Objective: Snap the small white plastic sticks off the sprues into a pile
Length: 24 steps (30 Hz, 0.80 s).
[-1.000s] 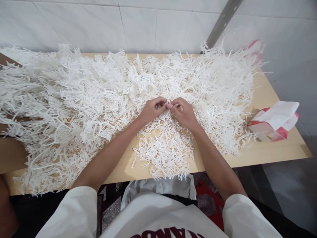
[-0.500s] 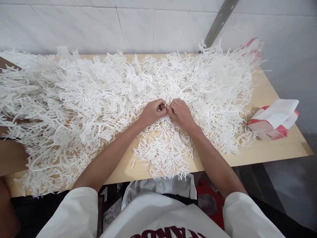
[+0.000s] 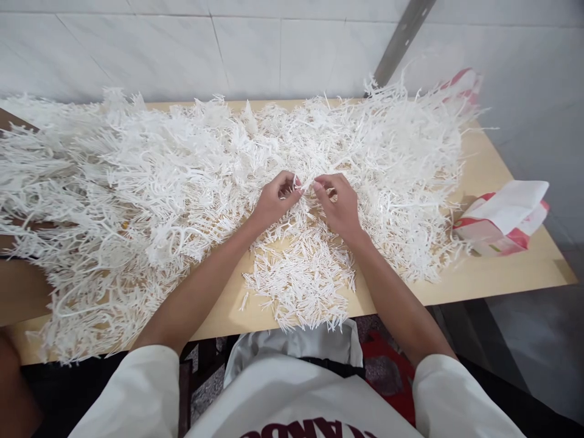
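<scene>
My left hand (image 3: 277, 198) is closed in a pinch on a thin white branched plastic piece (image 3: 306, 184), above the middle of the table. My right hand (image 3: 339, 202) pinches at the other side of the same piece, its thumb and forefinger close together. The two sets of fingertips are a little apart. All around lies a large heap of white branched plastic pieces (image 3: 205, 152). Nearer my body, below the hands, is a smaller pile of short white sprigs (image 3: 305, 280). The fine ends between my fingers are too small to make out fully.
A pink and white tissue pack (image 3: 497, 228) stands at the right end of the wooden table (image 3: 493, 277). A metal post (image 3: 404, 42) leans by the tiled wall (image 3: 255, 48) behind. At the left edge, part of another person's arm (image 3: 22, 286) shows.
My hands were close together with fingertips touching; now they have drawn slightly apart, with the white piece showing between them. The piles look much the same.
</scene>
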### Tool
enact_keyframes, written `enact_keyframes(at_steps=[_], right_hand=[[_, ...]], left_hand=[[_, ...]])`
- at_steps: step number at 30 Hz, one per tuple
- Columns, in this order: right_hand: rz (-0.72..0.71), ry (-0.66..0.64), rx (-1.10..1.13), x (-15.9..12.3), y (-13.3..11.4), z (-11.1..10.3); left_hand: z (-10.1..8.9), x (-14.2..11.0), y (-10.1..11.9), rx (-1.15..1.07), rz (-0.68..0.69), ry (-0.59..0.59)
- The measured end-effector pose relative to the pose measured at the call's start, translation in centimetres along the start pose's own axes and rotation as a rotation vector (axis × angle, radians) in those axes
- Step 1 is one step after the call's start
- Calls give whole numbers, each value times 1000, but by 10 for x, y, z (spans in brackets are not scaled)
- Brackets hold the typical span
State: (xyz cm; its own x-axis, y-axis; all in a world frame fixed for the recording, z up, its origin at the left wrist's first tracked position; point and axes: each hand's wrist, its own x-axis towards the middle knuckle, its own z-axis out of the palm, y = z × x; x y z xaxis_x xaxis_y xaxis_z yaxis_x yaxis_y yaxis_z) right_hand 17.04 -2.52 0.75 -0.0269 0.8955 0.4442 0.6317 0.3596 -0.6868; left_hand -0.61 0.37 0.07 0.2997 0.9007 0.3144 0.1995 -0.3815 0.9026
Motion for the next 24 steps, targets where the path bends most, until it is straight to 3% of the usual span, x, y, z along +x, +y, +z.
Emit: enact_keyframes(at_steps=[4,11,17,20,24], right_hand=[[-8,-182,56,1,-1,0],[-48,-125,-22,2,1,-6],[-14,-248,18,3,6,-6],[-105,-320,-47,4,7,-8],[-258,-324,-207,4,5,-10]], left_hand=[[0,-1,1,31,8,-74],[0,-1,3,81,20,-124],[0,-1,3,80,15,-121],[0,-1,3,96,20,-120],[2,-2,2,155,43,-119]])
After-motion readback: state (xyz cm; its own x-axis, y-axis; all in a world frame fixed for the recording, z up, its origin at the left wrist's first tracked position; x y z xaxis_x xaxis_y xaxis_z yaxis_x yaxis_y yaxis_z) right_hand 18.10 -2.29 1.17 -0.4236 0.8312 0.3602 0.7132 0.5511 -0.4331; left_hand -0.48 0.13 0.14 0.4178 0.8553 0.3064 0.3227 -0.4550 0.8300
